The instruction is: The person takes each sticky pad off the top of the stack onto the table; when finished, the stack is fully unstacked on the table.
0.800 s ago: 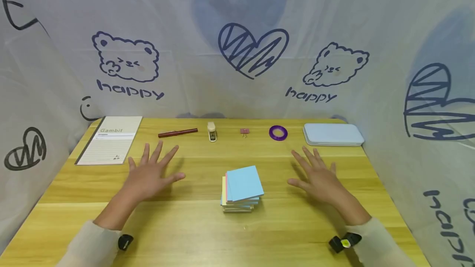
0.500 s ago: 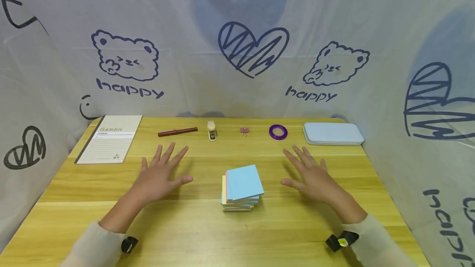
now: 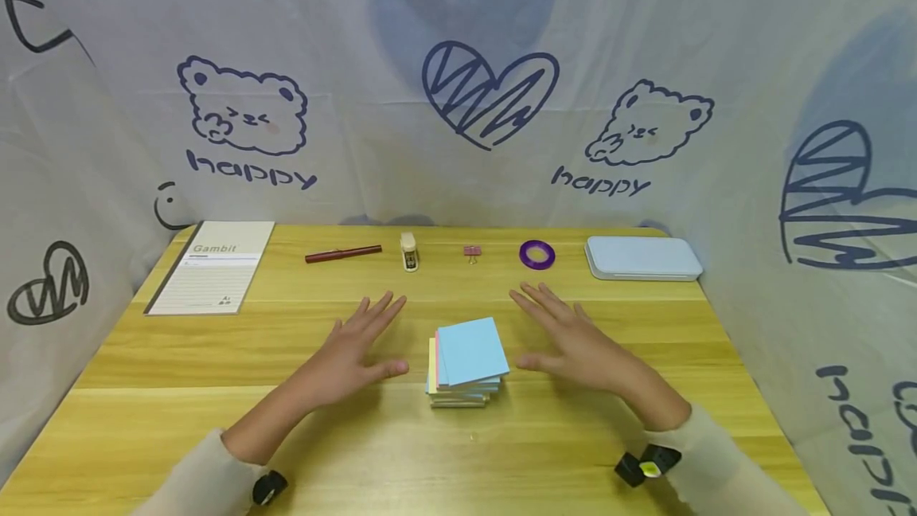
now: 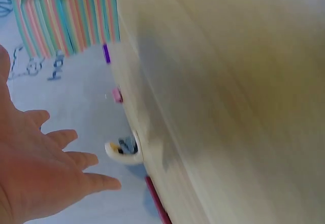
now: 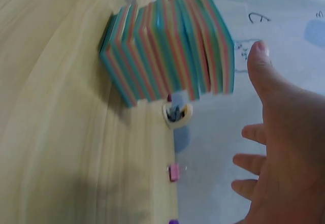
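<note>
While the skewed stack of pastel sticky-note paper [image 3: 466, 363] sits centred, the left hand [image 3: 353, 355] at nine o'clock and right hand [image 3: 573, 341] at three flank it, fingers spread, neither touching, seemingly to square it.

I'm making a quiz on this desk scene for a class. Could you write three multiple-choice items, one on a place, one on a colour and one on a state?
1. Where does the stack of sticky notes sit?
A. On the notebook
B. Between the two hands
C. On the blue case

2. What colour is the tape roll?
A. Purple
B. Green
C. Orange

3. How are the hands held?
A. Both clenched in fists
B. Both gripping the pen
C. Both open, fingers spread

Answers:
1 B: the left hand and right hand flank the stack, neither plainly touching it.
2 A: the ring at the table's far edge is purple.
3 C: all fingers are straight and hold nothing; the red pen lies apart at the back.
</note>
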Demonstrator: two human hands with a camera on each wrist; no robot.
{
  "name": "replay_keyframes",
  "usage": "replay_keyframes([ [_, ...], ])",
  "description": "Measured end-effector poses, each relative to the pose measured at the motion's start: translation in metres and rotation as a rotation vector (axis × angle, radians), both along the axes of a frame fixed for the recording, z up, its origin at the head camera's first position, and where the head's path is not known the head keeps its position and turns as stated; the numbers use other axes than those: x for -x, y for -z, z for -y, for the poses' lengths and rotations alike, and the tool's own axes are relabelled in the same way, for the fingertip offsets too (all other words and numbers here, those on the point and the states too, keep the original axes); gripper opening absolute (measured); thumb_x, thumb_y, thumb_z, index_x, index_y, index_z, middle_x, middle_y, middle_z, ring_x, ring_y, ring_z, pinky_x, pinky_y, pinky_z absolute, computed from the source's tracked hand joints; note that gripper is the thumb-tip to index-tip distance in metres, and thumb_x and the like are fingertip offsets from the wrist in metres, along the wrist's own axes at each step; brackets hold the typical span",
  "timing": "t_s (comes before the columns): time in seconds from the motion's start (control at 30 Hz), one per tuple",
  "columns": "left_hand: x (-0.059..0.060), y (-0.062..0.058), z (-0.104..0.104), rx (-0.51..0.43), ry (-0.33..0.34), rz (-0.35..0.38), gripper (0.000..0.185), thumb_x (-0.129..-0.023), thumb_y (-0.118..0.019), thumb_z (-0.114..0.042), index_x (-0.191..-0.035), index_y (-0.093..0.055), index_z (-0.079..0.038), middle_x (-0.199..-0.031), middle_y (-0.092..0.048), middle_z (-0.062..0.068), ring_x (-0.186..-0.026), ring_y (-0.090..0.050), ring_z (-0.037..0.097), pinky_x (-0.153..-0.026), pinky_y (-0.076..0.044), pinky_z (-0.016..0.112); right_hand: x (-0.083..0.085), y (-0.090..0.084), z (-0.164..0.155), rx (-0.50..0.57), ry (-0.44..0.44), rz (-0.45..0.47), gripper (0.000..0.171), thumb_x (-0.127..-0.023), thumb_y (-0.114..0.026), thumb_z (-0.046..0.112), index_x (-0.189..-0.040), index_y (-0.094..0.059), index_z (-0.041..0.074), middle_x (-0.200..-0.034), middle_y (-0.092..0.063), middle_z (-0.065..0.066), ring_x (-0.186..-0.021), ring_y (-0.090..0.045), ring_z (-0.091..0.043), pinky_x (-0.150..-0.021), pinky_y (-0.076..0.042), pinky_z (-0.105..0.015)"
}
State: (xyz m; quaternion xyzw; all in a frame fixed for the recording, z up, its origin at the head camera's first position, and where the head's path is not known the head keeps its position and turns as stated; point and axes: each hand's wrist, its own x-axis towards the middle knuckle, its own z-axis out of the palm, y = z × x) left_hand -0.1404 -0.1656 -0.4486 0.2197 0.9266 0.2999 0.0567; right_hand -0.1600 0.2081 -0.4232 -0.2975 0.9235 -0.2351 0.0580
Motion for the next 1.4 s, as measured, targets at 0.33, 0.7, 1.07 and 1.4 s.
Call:
replay_keyframes([
  [0.33, -0.007, 0.003, -0.03, -0.249, 0.119, 0.195, 0.098, -0.092, -0.075, -0.045, -0.167, -0.015, -0.028, -0.172, -0.015, 0.005, -0.157, -0.01, 0.041, -0.118, -0.02, 0.072, -0.001, -0.009, 0.035, 0.096, -0.177, 0.144, 0.101, -0.088, -0.079, 0.05, -0.166, -0.022, 0.02, -0.172, -0.016, -0.004, -0.158, -0.014, -0.031, -0.121, -0.027, -0.061],
  [0.7, -0.01, 0.012, -0.053, -0.403, 0.119, 0.216, 0.103, -0.083, -0.088, -0.036, -0.164, -0.028, -0.016, -0.167, -0.032, 0.01, -0.152, -0.029, 0.039, -0.119, -0.029, 0.066, -0.001, -0.004, 0.057, 0.135, -0.172, 0.155, 0.096, -0.083, -0.082, 0.056, -0.16, -0.038, 0.019, -0.16, -0.04, -0.003, -0.135, -0.049, -0.024, -0.104, -0.051, -0.043],
  [1.07, -0.007, 0.016, -0.057, -0.439, 0.096, 0.196, 0.093, -0.081, -0.09, -0.027, -0.156, -0.038, -0.011, -0.156, -0.046, 0.011, -0.145, -0.04, 0.036, -0.114, -0.039, 0.062, -0.002, -0.003, 0.062, 0.142, -0.167, 0.123, 0.088, -0.084, -0.085, 0.047, -0.156, -0.045, 0.019, -0.152, -0.047, -0.002, -0.128, -0.053, -0.021, -0.1, -0.053, -0.039],
  [1.4, -0.006, 0.018, -0.057, -0.429, 0.092, 0.173, 0.087, -0.083, -0.089, -0.025, -0.154, -0.041, -0.01, -0.151, -0.051, 0.01, -0.141, -0.045, 0.032, -0.112, -0.042, 0.062, -0.002, -0.009, 0.06, 0.135, -0.164, 0.107, 0.086, -0.084, -0.084, 0.048, -0.155, -0.047, 0.016, -0.15, -0.048, -0.003, -0.128, -0.054, -0.022, -0.101, -0.053, -0.041],
])
